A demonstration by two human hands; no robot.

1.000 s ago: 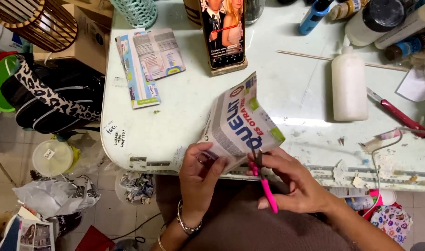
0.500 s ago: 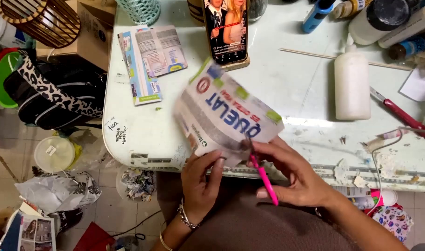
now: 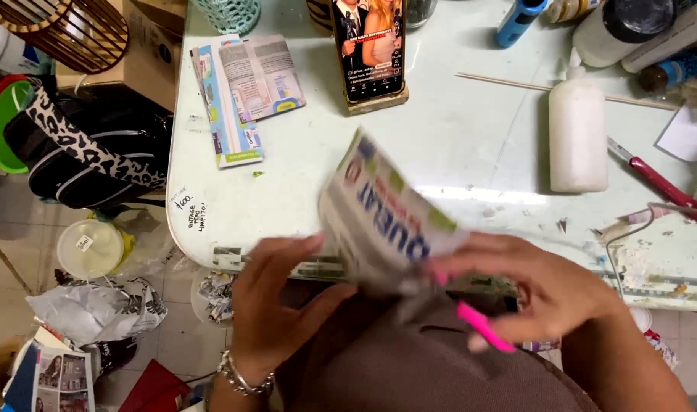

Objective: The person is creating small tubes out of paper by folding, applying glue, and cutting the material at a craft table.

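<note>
Cardboard box flap (image 3: pixel 383 217) pinched in left hand (image 3: pixel 283 305); right hand (image 3: pixel 543 294) clamped on pink scissors (image 3: pixel 482 326). Steady the blurred card before each snip.

Single head view (close), steeply down onto table (image 3: pixel 302 198) edge.

A carton (image 3: pixel 379 217) held over the worktop's (image 3: pixel 455 145) near edge, phone (image 3: pixel 367 49) propped behind it, glue bottle (image 3: pixel 577 133) right, leaflets (image 3: pixel 241 91) left.
</note>
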